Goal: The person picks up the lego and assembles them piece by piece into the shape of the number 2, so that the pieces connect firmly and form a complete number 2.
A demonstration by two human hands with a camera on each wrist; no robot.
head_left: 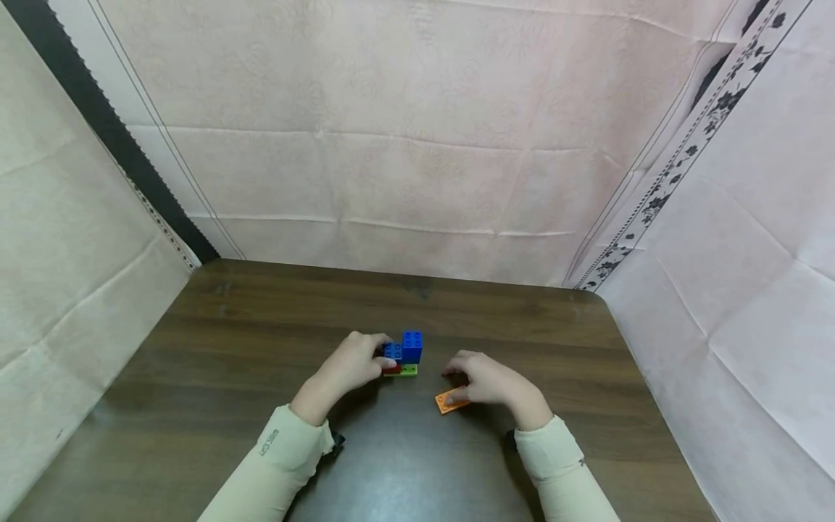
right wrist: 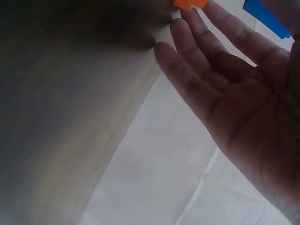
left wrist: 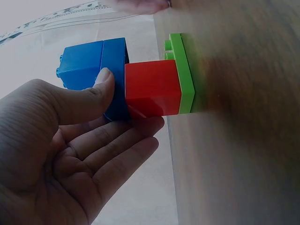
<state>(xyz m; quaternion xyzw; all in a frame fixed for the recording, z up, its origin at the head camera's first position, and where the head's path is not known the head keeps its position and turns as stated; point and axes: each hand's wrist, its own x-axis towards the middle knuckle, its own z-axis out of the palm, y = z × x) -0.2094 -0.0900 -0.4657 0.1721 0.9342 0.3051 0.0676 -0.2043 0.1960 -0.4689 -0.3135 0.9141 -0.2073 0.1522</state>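
Note:
My left hand (head_left: 348,365) pinches a small stack of toy building bricks, thumb on one side of the blue plate (left wrist: 115,77) and fingers on the other. A taller blue brick (head_left: 412,346) sits on that plate's right part. Beneath it comes a red brick (left wrist: 153,89), standing on a light green plate (head_left: 409,370) at the bottom. To the right, my right hand (head_left: 492,380) holds a flat orange brick (head_left: 445,404) between thumb and fingers, low at the tabletop. In the right wrist view only an orange corner (right wrist: 190,3) shows at the fingertips.
Both hands work over the middle of a dark wooden table (head_left: 261,312). Pale cloth (head_left: 417,181) hangs behind the back edge, with more cloth at both sides. A floral border strip (head_left: 659,199) runs down the right corner.

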